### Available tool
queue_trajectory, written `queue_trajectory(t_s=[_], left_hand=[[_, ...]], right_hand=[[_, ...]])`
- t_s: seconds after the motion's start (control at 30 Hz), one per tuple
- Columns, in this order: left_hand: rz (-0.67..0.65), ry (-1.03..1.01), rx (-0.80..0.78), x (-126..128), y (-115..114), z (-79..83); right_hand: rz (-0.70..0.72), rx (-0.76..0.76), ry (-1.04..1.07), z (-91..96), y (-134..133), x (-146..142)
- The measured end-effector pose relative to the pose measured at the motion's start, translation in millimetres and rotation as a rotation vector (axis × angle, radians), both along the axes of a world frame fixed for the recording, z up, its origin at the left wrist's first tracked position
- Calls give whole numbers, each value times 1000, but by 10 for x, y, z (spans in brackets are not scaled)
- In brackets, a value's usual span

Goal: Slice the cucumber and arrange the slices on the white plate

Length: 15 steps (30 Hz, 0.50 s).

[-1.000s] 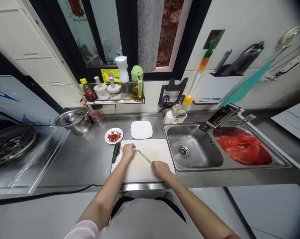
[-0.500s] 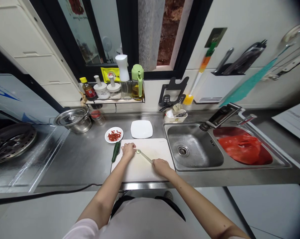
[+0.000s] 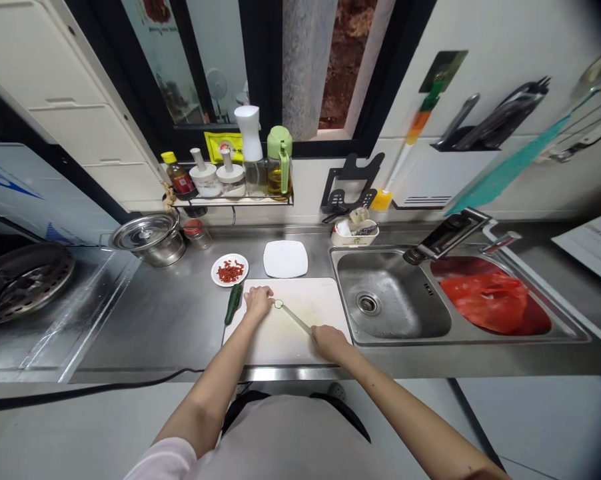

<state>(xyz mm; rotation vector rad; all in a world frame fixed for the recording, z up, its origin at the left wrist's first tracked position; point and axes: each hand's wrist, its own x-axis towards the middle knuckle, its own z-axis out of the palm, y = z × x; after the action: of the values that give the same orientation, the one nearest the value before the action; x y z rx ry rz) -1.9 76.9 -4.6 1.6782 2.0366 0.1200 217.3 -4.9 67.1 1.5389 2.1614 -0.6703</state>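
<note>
My right hand [image 3: 329,343] is wrapped round the handle of a knife [image 3: 297,321], whose narrow blade lies low over the white cutting board [image 3: 290,347] and points up and left. At the blade's tip sits a pale round slice with a thin green rim [image 3: 278,304], like cucumber. Just left of it, my left hand [image 3: 258,302] rests on the board with its fingers drawn together; whatever they grip is hidden. A dark green cucumber [image 3: 234,304] lies along the board's left edge.
Behind the board stand a plate of chopped red pieces [image 3: 230,270] and a white square plate [image 3: 285,259]. A steel sink [image 3: 395,293] adjoins on the right, with a red bag [image 3: 485,300] in its second basin. A lidded pot [image 3: 153,240] stands at the left.
My right hand has drawn the knife slightly back, toward the lower right. My left hand stays nearly in place, and the view has shifted a little.
</note>
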Motion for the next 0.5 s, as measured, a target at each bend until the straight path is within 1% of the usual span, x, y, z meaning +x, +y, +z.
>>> queue_trajectory(t_s=[0.17, 0.5], left_hand=[[5, 2, -5, -1, 13, -22], [3, -11, -11, -3, 22, -35]], right_hand=[[-5, -1, 6, -9, -3, 29], [-21, -2, 16, -41, 69, -98]])
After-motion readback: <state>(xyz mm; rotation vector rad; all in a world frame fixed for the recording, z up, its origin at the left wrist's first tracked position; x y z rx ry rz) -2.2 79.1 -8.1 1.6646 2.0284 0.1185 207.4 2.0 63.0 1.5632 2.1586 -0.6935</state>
